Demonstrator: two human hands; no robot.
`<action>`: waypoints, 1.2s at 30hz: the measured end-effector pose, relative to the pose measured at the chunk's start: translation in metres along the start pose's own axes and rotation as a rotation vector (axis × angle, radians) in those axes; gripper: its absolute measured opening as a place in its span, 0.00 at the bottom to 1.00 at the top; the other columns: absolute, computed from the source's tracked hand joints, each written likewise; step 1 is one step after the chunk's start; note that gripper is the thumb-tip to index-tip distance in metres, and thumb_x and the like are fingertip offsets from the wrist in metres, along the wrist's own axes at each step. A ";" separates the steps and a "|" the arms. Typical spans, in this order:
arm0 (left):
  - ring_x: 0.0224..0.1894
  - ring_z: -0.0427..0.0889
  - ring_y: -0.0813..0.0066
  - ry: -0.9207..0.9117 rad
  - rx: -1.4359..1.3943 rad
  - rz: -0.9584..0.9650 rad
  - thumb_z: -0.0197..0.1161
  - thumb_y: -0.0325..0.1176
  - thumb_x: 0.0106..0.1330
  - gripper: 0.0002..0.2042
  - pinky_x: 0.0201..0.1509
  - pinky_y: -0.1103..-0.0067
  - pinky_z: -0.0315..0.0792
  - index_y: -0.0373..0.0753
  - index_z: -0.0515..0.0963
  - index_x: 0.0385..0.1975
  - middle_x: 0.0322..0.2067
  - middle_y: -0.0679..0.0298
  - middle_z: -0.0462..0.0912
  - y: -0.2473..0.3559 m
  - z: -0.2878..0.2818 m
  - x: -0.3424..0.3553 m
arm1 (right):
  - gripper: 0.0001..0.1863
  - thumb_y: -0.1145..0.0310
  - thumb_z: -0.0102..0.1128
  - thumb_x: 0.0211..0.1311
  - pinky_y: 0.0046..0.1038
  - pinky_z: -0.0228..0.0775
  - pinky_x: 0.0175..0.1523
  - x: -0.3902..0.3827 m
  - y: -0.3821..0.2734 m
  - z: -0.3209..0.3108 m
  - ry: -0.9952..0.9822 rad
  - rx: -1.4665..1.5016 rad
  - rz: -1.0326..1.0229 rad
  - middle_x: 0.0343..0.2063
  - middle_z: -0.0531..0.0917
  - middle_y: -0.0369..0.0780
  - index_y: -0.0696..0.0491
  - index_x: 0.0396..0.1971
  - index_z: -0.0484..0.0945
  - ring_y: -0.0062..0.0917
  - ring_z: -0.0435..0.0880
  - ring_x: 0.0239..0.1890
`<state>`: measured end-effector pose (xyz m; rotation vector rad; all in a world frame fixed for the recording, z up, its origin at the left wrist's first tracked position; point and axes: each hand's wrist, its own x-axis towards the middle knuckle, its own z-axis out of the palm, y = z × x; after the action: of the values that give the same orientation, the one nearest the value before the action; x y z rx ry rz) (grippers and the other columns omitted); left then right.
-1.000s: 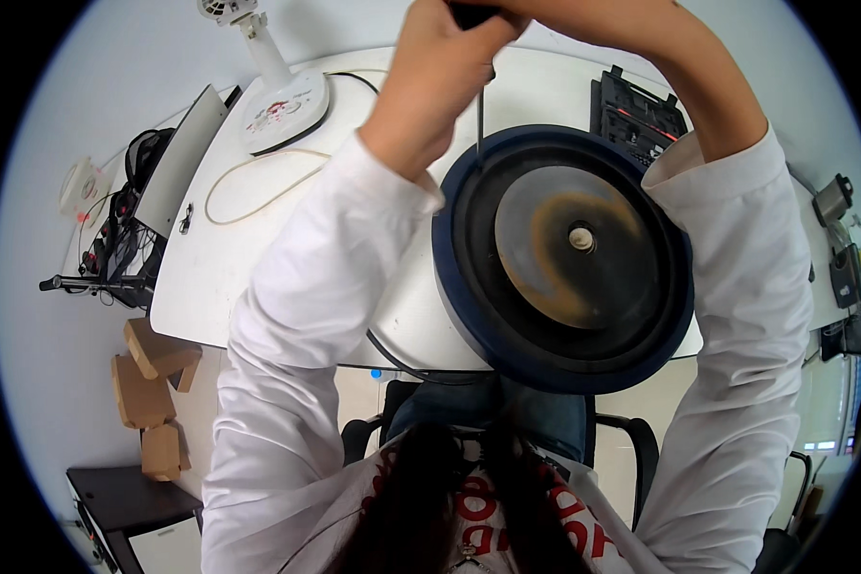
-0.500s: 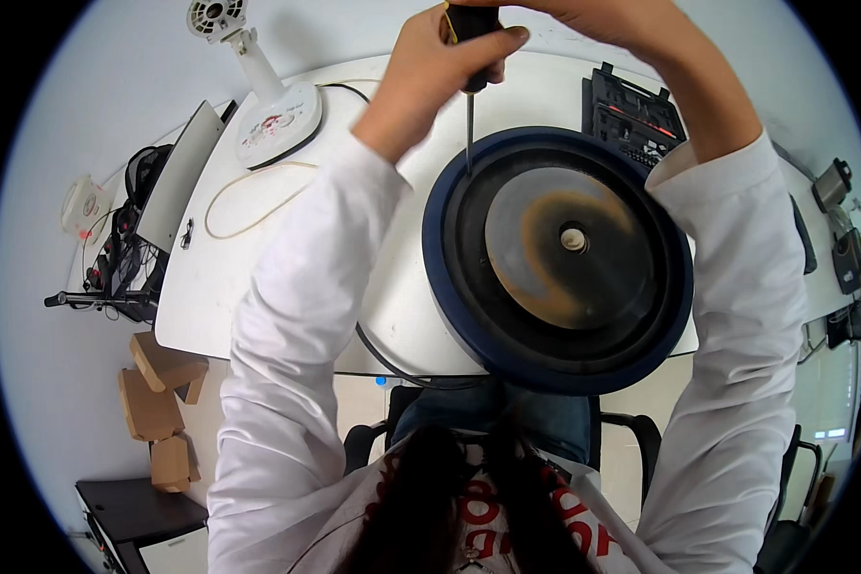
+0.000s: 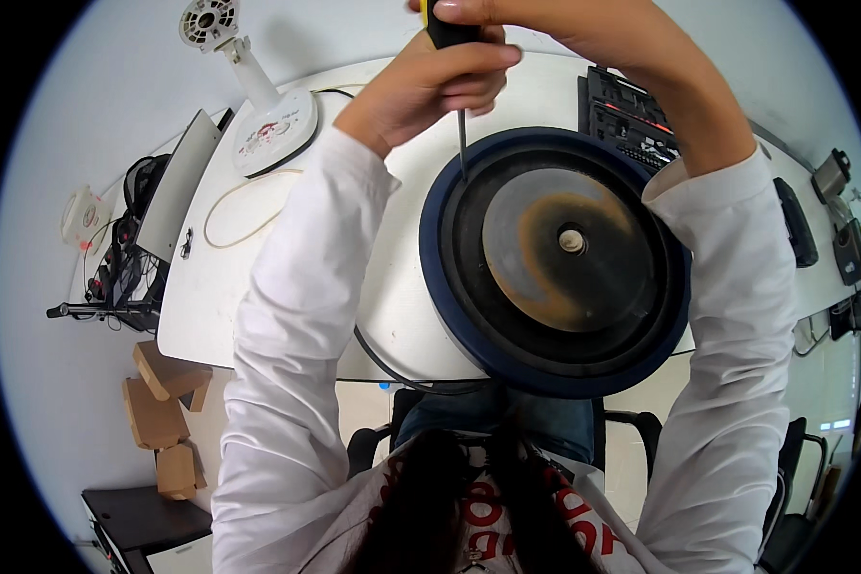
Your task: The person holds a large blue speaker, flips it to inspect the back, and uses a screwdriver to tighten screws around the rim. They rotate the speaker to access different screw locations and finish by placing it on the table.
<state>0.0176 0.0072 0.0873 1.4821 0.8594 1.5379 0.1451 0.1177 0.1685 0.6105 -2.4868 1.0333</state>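
Note:
A screwdriver (image 3: 450, 34) with a black and yellow handle stands nearly upright. Its thin metal shaft reaches down to the inner edge of a round, dark blue appliance (image 3: 434, 258), where the tip's exact seat is hard to make out. My left hand (image 3: 421, 88) is closed loosely round the lower handle, its thumb lying across the front. Above it, the thumb and fingers of my right hand (image 3: 536, 17) grip the handle's upper end, partly beyond the picture's top edge. A stained metal disc (image 3: 512, 225) with a pale central piece sits within the appliance's black ring.
The appliance rests at the front of a white table (image 3: 258, 277). Behind my right wrist is an open black tool case (image 3: 622, 105). To the left stand a white fan base (image 3: 277, 129) and a loop of pale cable (image 3: 210, 215). Cardboard boxes (image 3: 156, 416) lie lower left.
Both hands and the screwdriver's handle have shifted slightly up and left in view. My left fingers have loosened and shifted on the handle. The shaft's lower end stays at the same spot.

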 end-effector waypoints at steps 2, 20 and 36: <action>0.18 0.66 0.85 0.360 0.375 0.195 0.63 0.34 0.62 0.10 0.26 0.84 0.63 0.36 0.70 0.33 0.16 0.72 0.67 -0.021 0.015 -0.002 | 0.23 0.56 0.65 0.56 0.28 0.73 0.43 -0.007 -0.014 0.007 0.179 -0.255 0.147 0.31 0.79 0.44 0.62 0.39 0.72 0.27 0.78 0.35; 0.25 0.70 0.83 0.321 0.310 0.121 0.61 0.37 0.62 0.10 0.33 0.83 0.66 0.38 0.71 0.27 0.19 0.73 0.69 -0.023 0.016 0.000 | 0.15 0.60 0.62 0.61 0.22 0.68 0.34 -0.014 0.015 0.019 0.302 -0.218 0.102 0.29 0.76 0.40 0.57 0.35 0.71 0.19 0.75 0.30; 0.15 0.56 0.87 0.008 0.028 0.039 0.61 0.36 0.63 0.10 0.22 0.85 0.52 0.43 0.66 0.27 0.13 0.76 0.59 -0.021 -0.011 -0.003 | 0.19 0.59 0.63 0.57 0.25 0.70 0.36 -0.007 -0.001 0.017 0.228 -0.273 0.014 0.28 0.80 0.44 0.60 0.38 0.73 0.28 0.78 0.29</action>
<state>0.0088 0.0145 0.0666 1.5224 0.8647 1.5673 0.1487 0.1068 0.1542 0.3701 -2.3741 0.7056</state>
